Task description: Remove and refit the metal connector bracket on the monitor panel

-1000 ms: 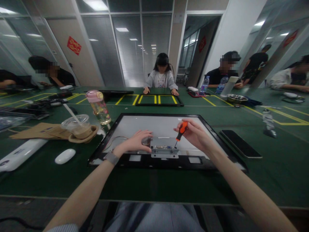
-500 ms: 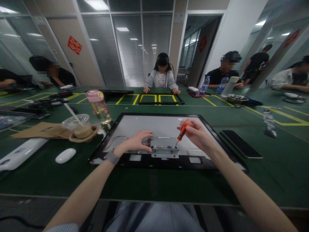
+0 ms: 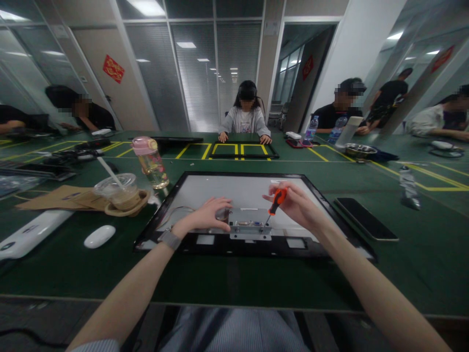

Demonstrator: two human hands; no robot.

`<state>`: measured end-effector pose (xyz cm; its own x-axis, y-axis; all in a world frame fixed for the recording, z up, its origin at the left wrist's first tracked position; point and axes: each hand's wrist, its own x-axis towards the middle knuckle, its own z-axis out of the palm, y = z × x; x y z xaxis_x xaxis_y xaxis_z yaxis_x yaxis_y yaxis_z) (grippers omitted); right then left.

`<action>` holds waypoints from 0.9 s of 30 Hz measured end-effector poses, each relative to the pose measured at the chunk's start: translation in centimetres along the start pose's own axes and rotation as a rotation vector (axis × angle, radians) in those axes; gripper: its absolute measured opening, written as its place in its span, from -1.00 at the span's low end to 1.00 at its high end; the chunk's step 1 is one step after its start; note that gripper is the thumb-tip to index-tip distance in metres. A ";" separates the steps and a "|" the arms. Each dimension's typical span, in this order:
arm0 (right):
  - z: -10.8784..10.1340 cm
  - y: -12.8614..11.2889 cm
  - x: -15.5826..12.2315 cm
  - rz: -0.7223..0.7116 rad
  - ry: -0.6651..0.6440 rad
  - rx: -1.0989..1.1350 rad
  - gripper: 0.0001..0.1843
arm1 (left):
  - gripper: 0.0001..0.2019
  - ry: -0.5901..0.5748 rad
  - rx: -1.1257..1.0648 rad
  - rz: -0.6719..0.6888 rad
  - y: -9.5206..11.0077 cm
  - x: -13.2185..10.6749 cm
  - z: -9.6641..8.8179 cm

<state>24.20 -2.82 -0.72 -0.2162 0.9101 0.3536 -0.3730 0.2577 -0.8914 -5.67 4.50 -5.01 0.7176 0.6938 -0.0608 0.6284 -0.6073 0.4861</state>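
Observation:
A flat display panel (image 3: 205, 188) with a black frame lies on the green table, its pale back facing up. On its near part sits a metal box (image 3: 244, 215) with connector ports along the side facing me. My left hand (image 3: 207, 215) grips the box's left end, thumb at the front and fingers behind. In my right hand (image 3: 298, 205) is an orange-and-black screwdriver (image 3: 279, 198), held tilted by the handle. Its tip points down at the box's port side, by the blue port at the right; exact contact is too small to tell.
Right of the panel lies a black phone (image 3: 364, 218). To the left are a white mouse (image 3: 99, 236), a plastic cup (image 3: 119, 190) with a straw and a pink-lidded bottle (image 3: 150, 164). Across the table a person (image 3: 245, 117) has both hands on a black frame (image 3: 273, 155).
My right fingers have shifted around the screwdriver handle, and one finger now extends to the left. The screwdriver tip and my left hand stay in place.

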 end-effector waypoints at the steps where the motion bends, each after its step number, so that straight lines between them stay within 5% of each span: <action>1: -0.1 0.0 0.0 -0.006 0.001 -0.003 -0.83 | -0.25 0.003 0.002 0.002 0.0 0.0 0.0; 27: -0.2 0.2 0.0 0.005 0.066 -0.047 -0.76 | -0.22 0.008 -0.005 0.019 -0.2 0.0 0.0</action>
<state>24.29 -2.71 -0.91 -0.1573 0.9303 0.3314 -0.3291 0.2670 -0.9058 -5.77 4.59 -5.11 0.7269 0.6853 -0.0451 0.6135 -0.6184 0.4910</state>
